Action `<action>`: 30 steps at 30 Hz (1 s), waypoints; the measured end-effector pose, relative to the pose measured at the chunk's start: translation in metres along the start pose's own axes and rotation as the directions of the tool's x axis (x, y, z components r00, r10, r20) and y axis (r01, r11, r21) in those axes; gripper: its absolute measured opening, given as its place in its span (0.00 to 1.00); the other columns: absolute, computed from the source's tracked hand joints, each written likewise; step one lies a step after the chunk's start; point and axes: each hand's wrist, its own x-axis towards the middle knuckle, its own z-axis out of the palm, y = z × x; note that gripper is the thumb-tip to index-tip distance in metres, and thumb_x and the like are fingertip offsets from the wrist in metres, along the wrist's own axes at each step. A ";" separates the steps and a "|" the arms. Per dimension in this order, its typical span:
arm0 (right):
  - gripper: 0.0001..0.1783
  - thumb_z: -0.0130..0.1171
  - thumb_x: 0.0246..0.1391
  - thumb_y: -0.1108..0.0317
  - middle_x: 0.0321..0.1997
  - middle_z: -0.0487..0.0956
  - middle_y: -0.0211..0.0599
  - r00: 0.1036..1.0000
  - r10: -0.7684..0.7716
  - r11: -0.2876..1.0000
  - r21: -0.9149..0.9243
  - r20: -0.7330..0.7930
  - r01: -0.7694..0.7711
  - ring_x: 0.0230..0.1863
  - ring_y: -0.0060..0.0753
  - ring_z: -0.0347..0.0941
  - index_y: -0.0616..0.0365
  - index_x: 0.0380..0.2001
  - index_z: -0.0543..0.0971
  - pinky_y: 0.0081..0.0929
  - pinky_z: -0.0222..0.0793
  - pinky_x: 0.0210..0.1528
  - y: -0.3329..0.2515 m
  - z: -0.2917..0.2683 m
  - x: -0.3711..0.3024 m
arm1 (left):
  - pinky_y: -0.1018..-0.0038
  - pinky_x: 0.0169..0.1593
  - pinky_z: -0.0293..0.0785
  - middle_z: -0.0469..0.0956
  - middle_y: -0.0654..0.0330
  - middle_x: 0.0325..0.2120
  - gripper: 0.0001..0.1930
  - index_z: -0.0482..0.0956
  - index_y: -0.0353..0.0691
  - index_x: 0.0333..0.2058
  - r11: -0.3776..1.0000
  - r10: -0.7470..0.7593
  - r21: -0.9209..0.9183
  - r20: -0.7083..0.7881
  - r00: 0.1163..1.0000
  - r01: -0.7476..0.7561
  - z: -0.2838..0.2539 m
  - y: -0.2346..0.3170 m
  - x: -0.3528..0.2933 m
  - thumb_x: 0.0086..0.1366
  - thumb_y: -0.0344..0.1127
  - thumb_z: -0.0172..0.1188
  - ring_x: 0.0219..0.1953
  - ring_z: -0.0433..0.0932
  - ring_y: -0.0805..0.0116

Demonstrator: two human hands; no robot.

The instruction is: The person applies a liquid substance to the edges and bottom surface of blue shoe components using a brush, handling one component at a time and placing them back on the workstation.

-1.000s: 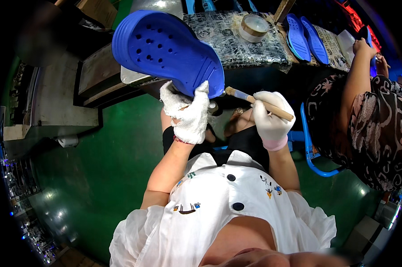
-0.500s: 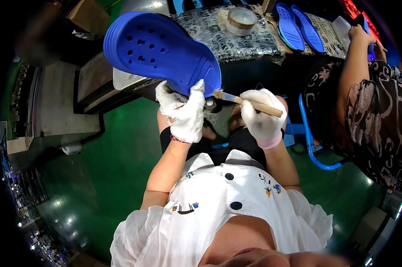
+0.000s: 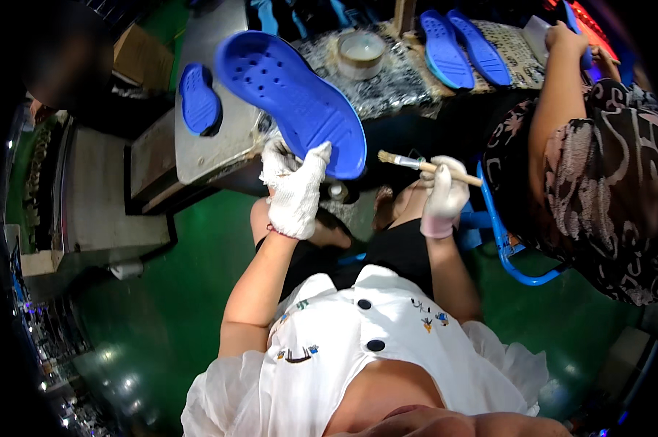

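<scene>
A blue shoe sole [image 3: 300, 109], dotted with small holes at its far end, is held up tilted over the bench edge. My left hand [image 3: 296, 182], in a white knit glove, grips its heel end with the thumb on top; the other fingers are partly hidden beneath. To the right, my gloved right hand [image 3: 445, 193] is closed around the wooden handle of a brush [image 3: 409, 162]. The bristles point left toward the heel, with a gap between them and the sole. Another blue sole [image 3: 199, 100] lies on the metal bench top at the left.
A roundish tub [image 3: 361, 55] stands on the plastic-covered bench [image 3: 402, 98]. Two blue soles [image 3: 464, 51] lie farther right on it. A co-worker's arm [image 3: 562, 87] reaches over the bench at right, near a blue stool frame [image 3: 511, 255]. A machine [image 3: 114, 175] stands left.
The brush has come away from the sole's heel edge, toward the right. The held sole sits farther from the camera, and the sole on the metal top at left now shows.
</scene>
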 end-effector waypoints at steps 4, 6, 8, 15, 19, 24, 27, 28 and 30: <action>0.09 0.48 0.56 0.71 0.27 0.77 0.35 0.992 -0.035 0.981 -0.196 -0.120 0.011 0.24 0.20 0.71 0.65 0.32 0.76 0.16 0.67 0.27 0.084 -0.033 -0.013 | 0.82 0.14 0.67 0.73 0.59 0.21 0.12 0.66 0.34 0.37 0.956 -0.282 0.004 0.298 0.912 0.295 0.034 0.005 0.007 0.58 0.30 0.58 0.13 0.70 0.76; 0.10 0.51 0.55 0.68 0.27 0.77 0.33 0.968 0.238 0.962 -0.121 -0.080 -0.246 0.25 0.24 0.71 0.64 0.33 0.77 0.22 0.67 0.29 0.103 -0.039 -0.012 | 0.81 0.13 0.64 0.72 0.60 0.19 0.11 0.68 0.31 0.36 0.941 -0.306 0.007 0.436 0.846 0.337 0.066 0.000 0.011 0.59 0.32 0.57 0.12 0.66 0.77; 0.11 0.52 0.55 0.65 0.25 0.77 0.37 0.966 0.235 0.930 -0.265 -0.110 -0.257 0.25 0.29 0.73 0.63 0.32 0.77 0.25 0.68 0.30 0.095 -0.044 -0.004 | 0.84 0.14 0.61 0.72 0.61 0.19 0.09 0.71 0.30 0.32 0.931 -0.321 0.027 0.540 0.778 0.365 0.110 -0.007 0.025 0.59 0.32 0.57 0.13 0.66 0.78; 0.15 0.52 0.54 0.60 0.31 0.78 0.49 0.977 0.207 0.813 -0.546 -0.052 -0.202 0.34 0.46 0.76 0.61 0.34 0.78 0.34 0.68 0.37 0.126 -0.026 -0.005 | 0.78 0.27 0.73 0.75 0.56 0.33 0.20 0.67 0.31 0.43 0.917 -0.294 -0.043 0.597 0.746 0.396 0.233 -0.023 0.094 0.57 0.38 0.60 0.23 0.76 0.70; 0.15 0.53 0.54 0.60 0.29 0.79 0.46 0.950 0.307 0.833 -0.467 -0.053 -0.295 0.32 0.41 0.76 0.62 0.34 0.78 0.31 0.69 0.36 0.125 -0.036 0.004 | 0.74 0.37 0.75 0.74 0.52 0.36 0.20 0.70 0.32 0.43 0.827 0.301 0.247 0.565 0.768 -0.506 0.192 -0.047 0.076 0.55 0.35 0.64 0.36 0.76 0.65; 0.13 0.52 0.55 0.61 0.22 0.78 0.36 0.949 0.313 0.875 -0.375 -0.041 -0.305 0.25 0.31 0.75 0.61 0.32 0.78 0.27 0.69 0.29 0.112 -0.034 0.006 | 0.65 0.54 0.64 0.72 0.50 0.44 0.10 0.77 0.36 0.34 0.269 0.718 0.630 0.373 0.588 -0.728 0.035 0.012 0.139 0.55 0.34 0.62 0.48 0.70 0.56; 0.15 0.52 0.54 0.58 0.24 0.79 0.38 0.946 0.324 0.838 -0.465 0.007 -0.284 0.27 0.36 0.76 0.59 0.31 0.78 0.30 0.69 0.32 0.108 -0.031 0.007 | 0.62 0.57 0.61 0.70 0.45 0.48 0.24 0.75 0.39 0.45 0.141 0.697 0.956 0.087 0.712 -0.256 -0.075 0.043 0.171 0.55 0.50 0.59 0.52 0.68 0.49; 0.16 0.52 0.53 0.56 0.25 0.80 0.39 0.951 0.309 0.836 -0.477 0.000 -0.272 0.29 0.38 0.76 0.59 0.31 0.78 0.31 0.70 0.34 0.114 -0.029 0.006 | 0.64 0.58 0.59 0.66 0.44 0.52 0.33 0.71 0.34 0.48 0.135 0.613 0.990 -0.051 0.788 -0.041 -0.105 0.043 0.175 0.53 0.57 0.57 0.56 0.64 0.50; 0.17 0.52 0.53 0.54 0.26 0.80 0.40 0.960 0.281 0.816 -0.531 0.017 -0.230 0.30 0.41 0.76 0.57 0.32 0.79 0.34 0.70 0.35 0.129 -0.034 0.005 | 0.66 0.61 0.55 0.60 0.42 0.57 0.45 0.66 0.28 0.53 0.188 0.254 0.947 -0.304 0.918 0.262 -0.149 0.041 0.175 0.51 0.67 0.54 0.61 0.58 0.52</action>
